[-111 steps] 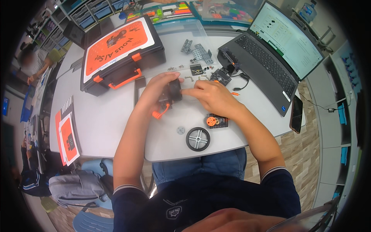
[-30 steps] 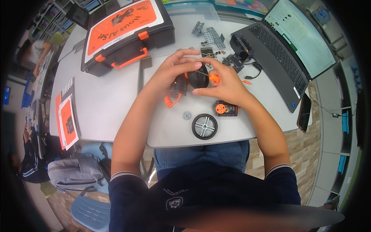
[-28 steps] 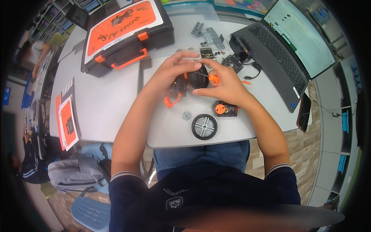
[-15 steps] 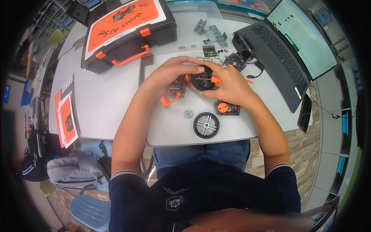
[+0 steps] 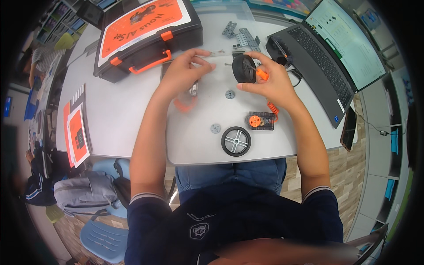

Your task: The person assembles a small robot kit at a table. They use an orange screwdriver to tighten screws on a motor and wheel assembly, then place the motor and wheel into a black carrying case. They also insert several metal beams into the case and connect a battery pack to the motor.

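Above the tabletop (image 5: 192, 143), the person's right hand (image 5: 278, 84) grasps a black wheel (image 5: 240, 69) between forefinger and thumb, with the wheel turned on edge and its tyre facing the left hand (image 5: 184, 73). An orange-handled tool (image 5: 263, 74) lies in the same grasp, its thin shaft pointing into the wheel's hub side. The left hand is well apart from the wheel, across a gap; its thumb and forefinger are spread with nothing between their tips. Beneath its palm, a blurred block (image 5: 194, 89) and a blurred orange cord (image 5: 185, 105) show, but whether the other fingers grip the block cannot be told.

Between the hands and a little nearer the person, a small grey disc (image 5: 230, 94) rests on the tabletop. A second grey disc (image 5: 215, 128) lies nearer the front edge, just beside a flat-lying wheel with silver spokes (image 5: 236, 141). Behind that wheel sits a dark motor (image 5: 267, 121) topped by an orange round plate (image 5: 255, 121), near the right forearm.

Farther out, grey metal brackets (image 5: 247, 39) lie beyond the hands. An open laptop (image 5: 304, 66) stands to the right, a phone (image 5: 348, 129) beside it, and a black case with an orange top (image 5: 145, 37) fills the far left.
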Action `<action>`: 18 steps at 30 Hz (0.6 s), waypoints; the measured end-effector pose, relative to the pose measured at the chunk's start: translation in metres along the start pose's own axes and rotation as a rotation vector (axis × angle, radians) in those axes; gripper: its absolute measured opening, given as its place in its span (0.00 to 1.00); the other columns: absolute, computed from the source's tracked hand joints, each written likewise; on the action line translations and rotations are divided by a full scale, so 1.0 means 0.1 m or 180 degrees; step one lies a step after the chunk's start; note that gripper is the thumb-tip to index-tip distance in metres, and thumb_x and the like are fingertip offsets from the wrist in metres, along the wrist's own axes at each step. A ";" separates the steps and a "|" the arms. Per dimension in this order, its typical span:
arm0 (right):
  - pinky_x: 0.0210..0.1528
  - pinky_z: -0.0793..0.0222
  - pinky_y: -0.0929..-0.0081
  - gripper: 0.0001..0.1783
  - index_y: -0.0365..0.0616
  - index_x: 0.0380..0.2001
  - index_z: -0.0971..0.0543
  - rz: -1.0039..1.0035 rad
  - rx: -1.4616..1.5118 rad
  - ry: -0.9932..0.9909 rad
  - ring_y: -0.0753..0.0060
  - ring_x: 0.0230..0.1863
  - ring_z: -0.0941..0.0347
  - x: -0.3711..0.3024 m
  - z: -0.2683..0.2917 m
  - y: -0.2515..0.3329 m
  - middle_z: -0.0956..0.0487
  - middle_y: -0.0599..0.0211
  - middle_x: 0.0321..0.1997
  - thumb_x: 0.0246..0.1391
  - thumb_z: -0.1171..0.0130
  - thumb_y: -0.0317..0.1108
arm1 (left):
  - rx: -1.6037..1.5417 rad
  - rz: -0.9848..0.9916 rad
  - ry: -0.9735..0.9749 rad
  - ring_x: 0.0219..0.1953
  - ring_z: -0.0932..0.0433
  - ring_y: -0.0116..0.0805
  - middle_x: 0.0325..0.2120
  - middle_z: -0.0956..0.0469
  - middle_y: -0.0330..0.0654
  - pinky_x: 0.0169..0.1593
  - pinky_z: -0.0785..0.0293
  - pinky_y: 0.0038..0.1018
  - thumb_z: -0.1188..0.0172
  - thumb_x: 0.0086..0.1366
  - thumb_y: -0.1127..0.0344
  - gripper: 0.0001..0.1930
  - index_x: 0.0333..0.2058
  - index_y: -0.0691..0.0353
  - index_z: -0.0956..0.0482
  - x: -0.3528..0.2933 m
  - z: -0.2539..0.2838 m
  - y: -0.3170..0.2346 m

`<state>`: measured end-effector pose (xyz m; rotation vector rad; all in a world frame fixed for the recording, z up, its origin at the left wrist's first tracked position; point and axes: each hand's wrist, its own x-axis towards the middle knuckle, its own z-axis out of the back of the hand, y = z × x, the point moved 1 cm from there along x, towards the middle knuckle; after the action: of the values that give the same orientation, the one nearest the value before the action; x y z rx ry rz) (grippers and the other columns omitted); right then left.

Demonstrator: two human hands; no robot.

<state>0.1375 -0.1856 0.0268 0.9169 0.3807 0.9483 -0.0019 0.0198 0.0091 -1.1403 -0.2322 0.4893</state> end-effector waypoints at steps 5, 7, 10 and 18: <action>0.41 0.23 0.73 0.45 0.39 0.59 0.26 0.0113 -0.0060 -0.0020 0.67 0.33 0.17 0.02 -0.06 -0.04 0.15 0.55 0.40 0.36 0.20 0.44 | 0.1945 -0.0417 -0.0466 0.33 0.20 0.34 0.38 0.19 0.45 0.42 0.22 0.31 0.31 0.60 0.59 0.27 0.55 0.64 0.25 -0.06 -0.01 0.05; 0.41 0.23 0.73 0.45 0.39 0.58 0.26 0.0058 -0.0223 0.0052 0.67 0.33 0.18 0.01 -0.04 -0.06 0.15 0.55 0.40 0.35 0.20 0.44 | 0.2155 -0.0644 -0.0590 0.38 0.19 0.41 0.41 0.20 0.47 0.44 0.22 0.35 0.33 0.60 0.59 0.27 0.56 0.63 0.25 -0.09 -0.04 0.08; 0.40 0.24 0.73 0.45 0.38 0.58 0.26 0.0033 -0.0170 0.0081 0.67 0.33 0.18 0.02 -0.06 -0.07 0.15 0.55 0.40 0.35 0.20 0.44 | 0.2566 -0.0833 -0.0656 0.45 0.20 0.48 0.45 0.22 0.49 0.47 0.22 0.39 0.35 0.60 0.59 0.27 0.56 0.62 0.26 -0.11 -0.11 0.09; 0.42 0.23 0.72 0.46 0.38 0.58 0.26 -0.0071 -0.0030 0.0111 0.65 0.35 0.18 0.02 -0.06 -0.06 0.16 0.53 0.41 0.34 0.19 0.42 | 0.3001 -0.0501 -0.0559 0.55 0.26 0.50 0.49 0.24 0.51 0.53 0.23 0.41 0.35 0.61 0.44 0.31 0.52 0.64 0.21 -0.16 -0.24 0.00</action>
<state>0.1382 -0.1823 0.0183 0.8870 0.4150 0.9459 -0.0052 -0.0075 0.0002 -0.1582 -0.2042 0.4766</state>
